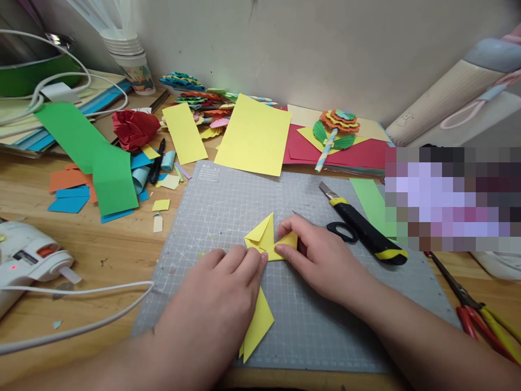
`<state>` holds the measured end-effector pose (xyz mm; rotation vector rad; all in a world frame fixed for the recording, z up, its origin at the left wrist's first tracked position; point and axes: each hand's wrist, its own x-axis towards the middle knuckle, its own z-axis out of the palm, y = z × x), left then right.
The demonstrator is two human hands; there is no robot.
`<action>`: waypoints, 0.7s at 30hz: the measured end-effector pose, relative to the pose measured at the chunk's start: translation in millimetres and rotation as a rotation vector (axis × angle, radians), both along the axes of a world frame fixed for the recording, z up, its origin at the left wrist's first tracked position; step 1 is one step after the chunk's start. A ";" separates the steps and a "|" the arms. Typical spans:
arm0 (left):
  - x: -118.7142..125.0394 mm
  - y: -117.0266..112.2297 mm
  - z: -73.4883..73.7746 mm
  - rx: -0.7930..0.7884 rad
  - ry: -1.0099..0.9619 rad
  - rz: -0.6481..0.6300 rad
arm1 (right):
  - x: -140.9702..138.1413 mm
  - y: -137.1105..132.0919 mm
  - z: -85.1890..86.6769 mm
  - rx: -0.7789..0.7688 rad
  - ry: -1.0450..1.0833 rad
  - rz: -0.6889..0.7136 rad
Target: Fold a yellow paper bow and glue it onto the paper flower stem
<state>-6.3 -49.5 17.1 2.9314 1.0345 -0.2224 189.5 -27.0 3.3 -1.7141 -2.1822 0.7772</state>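
A folded yellow paper (268,239) lies on the grey cutting mat (317,326), with a pointed flap standing at its upper left. My left hand (228,288), fingers bent and held together, presses its lower left edge down; those fingertips are partly hidden. At the right corner, my right hand (313,250) pinches a flap between thumb and fingers. More folded yellow paper (260,326) sticks out below my left hand; whether it belongs to the same piece I cannot tell. Beside my right hand lie a black and yellow utility knife (362,228) and a black scissor handle (344,232).
Yellow sheets (256,136), a paper flower (337,127) and red crumpled paper (135,129) lie along the back. Green paper strips (109,168) and scraps are at left. A glue gun (32,255) with its cable is at far left, red and yellow-handled scissors (476,309) at right.
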 end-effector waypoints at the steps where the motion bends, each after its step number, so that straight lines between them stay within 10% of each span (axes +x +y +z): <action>1: 0.0 -0.3 -0.5 0.012 -0.005 -0.002 | 2.4 1.6 -2.2 -0.005 0.037 -0.030; 9: -2.1 0.3 -1.3 -0.002 -0.052 0.019 | 22.3 14.2 -9.6 0.288 0.244 -0.278; 14: -2.8 3.3 -3.5 -0.043 -0.124 0.098 | 7.0 -22.5 12.2 0.492 0.037 0.238; 21: -5.5 6.8 -3.0 -0.162 -0.205 0.212 | -8.0 -41.0 5.9 0.425 -0.176 0.333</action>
